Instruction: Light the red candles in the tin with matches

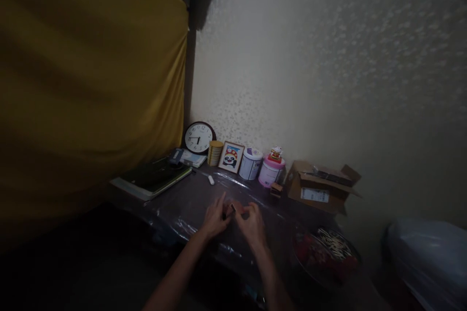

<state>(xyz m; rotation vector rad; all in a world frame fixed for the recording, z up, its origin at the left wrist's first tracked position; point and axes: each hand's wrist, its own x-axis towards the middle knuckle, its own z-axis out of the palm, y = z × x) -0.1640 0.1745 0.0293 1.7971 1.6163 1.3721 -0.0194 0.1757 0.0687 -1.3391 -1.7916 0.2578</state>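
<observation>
My left hand and my right hand meet low over the middle of the dark table. Between their fingertips is a small dark piece with a pale edge, too small and dim to name. The right thumb and fingers pinch at it. On the left, the index finger points up while the other fingers are bent in towards the piece; what they grip is partly hidden. A small white object lies on the table just beyond my left hand.
Along the wall stand a round clock, a yellow canister, a framed panda picture, a white tin and a pink tin. An open cardboard box and a bowl are right; a green board is left.
</observation>
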